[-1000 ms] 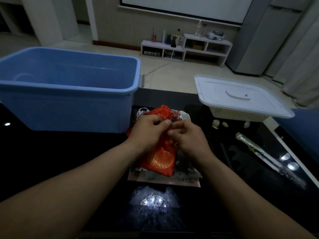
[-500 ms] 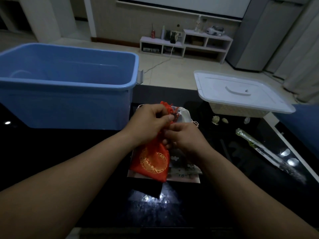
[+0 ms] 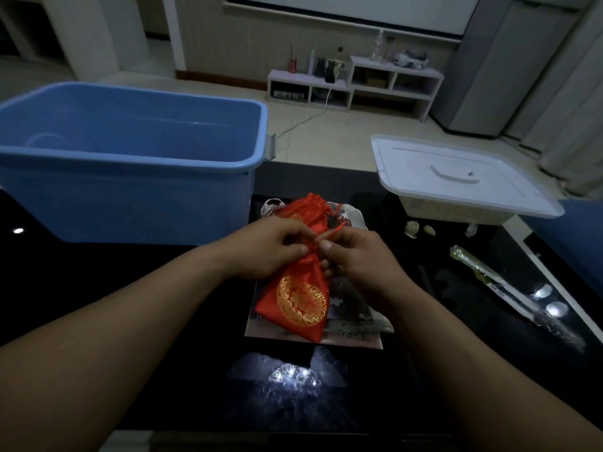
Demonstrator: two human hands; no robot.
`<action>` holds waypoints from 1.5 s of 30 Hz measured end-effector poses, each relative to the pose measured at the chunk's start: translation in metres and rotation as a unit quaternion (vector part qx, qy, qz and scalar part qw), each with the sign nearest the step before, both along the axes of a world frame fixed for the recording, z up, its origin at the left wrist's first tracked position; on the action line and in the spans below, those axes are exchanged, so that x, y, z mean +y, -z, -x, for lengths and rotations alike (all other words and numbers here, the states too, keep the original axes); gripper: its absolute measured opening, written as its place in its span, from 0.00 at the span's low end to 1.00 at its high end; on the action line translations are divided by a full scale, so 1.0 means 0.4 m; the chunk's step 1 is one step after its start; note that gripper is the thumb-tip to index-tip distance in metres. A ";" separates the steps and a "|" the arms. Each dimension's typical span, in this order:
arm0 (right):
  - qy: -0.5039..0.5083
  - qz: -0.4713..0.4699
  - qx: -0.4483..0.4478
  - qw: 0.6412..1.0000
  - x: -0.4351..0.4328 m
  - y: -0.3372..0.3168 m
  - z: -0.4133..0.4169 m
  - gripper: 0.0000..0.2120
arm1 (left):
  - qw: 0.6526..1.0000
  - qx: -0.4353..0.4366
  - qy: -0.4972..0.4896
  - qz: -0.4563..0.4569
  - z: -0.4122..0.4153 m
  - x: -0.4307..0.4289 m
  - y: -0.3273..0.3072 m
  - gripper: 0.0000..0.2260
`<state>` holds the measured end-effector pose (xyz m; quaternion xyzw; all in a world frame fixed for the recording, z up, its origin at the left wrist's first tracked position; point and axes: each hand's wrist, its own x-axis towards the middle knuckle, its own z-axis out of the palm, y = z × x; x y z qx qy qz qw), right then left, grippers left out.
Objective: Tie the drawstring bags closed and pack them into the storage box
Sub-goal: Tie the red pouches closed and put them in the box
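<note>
With our left hand (image 3: 267,246) gripping the red bag (image 3: 300,298) and right hand (image 3: 359,256) pinching its drawstring (image 3: 332,231), we tie (storage box (image 3: 130,197) apparently unfilled).

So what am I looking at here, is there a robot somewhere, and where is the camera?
No robot here: these are a person's two bare hands, filmed by one camera worn on their head, looking forward and down. The left hand grips the neck of a red drawstring bag, and the right hand pinches its cord. The bag lies on a small pile of other pouches on a dark glossy table. To the left stands an open blue storage box; to the right a white lid rests on a pale basket.
</note>
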<state>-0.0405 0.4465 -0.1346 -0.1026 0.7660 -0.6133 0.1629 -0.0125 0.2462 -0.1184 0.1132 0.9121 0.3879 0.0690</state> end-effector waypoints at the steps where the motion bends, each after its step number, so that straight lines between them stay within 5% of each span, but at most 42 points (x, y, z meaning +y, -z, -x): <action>1: -0.007 -0.021 0.014 1.000 0.001 0.000 0.000 0.05 | 1.000 0.004 0.001 0.013 -0.001 -0.001 0.004 0.11; 9: -0.011 -0.097 0.098 0.990 -0.007 -0.005 -0.014 0.03 | 0.991 0.104 -0.026 0.079 0.011 0.009 0.002 0.03; 13: 0.009 -0.092 0.070 0.993 -0.014 0.002 -0.008 0.03 | 0.990 0.098 -0.012 0.098 0.001 0.024 -0.007 0.05; 20: -0.015 -0.091 0.051 0.994 -0.003 -0.010 -0.005 0.04 | 1.000 0.006 -0.008 0.013 -0.002 0.014 -0.011 0.08; 31: -0.056 -0.091 0.085 0.991 0.014 -0.015 0.006 0.04 | 0.997 0.047 -0.015 -0.056 0.004 0.014 0.030 0.01; 45: -0.009 -0.160 0.262 0.952 0.007 0.014 -0.008 0.11 | 0.990 0.135 -0.046 -0.013 -0.002 0.045 0.080 0.10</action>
